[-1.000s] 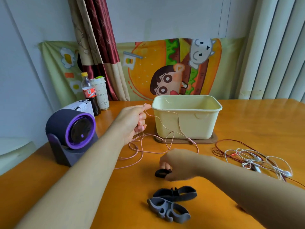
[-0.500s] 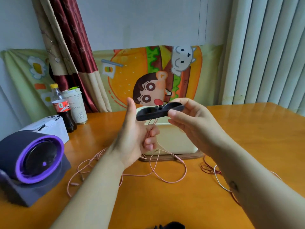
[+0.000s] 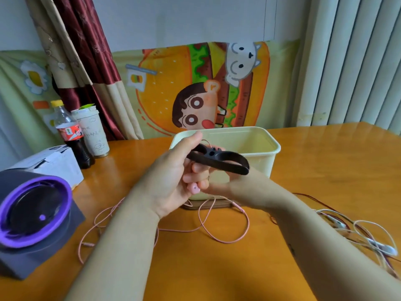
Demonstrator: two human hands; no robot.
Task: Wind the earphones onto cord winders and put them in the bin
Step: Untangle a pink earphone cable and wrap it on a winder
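We see the bin [image 3: 260,152] at the middle of the worktop [image 3: 325,170], toward its back edge, with a hanging cloth [image 3: 165,88] behind it. Just before the bin our left hand [image 3: 171,177] and right hand [image 3: 219,185] hold the cord winder [image 3: 219,158] between them, above a loose earphone cord [image 3: 223,241] lying on the worktop. A tangle of earphones [image 3: 358,231] lies to the right. At the left sits a fan [image 3: 32,213], a box [image 3: 50,164] behind it, then a bottle [image 3: 71,135] and a cup [image 3: 93,133].

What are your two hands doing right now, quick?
The left hand grips the pink earphone, thumb against the black cord winder.
The right hand holds the black cord winder.
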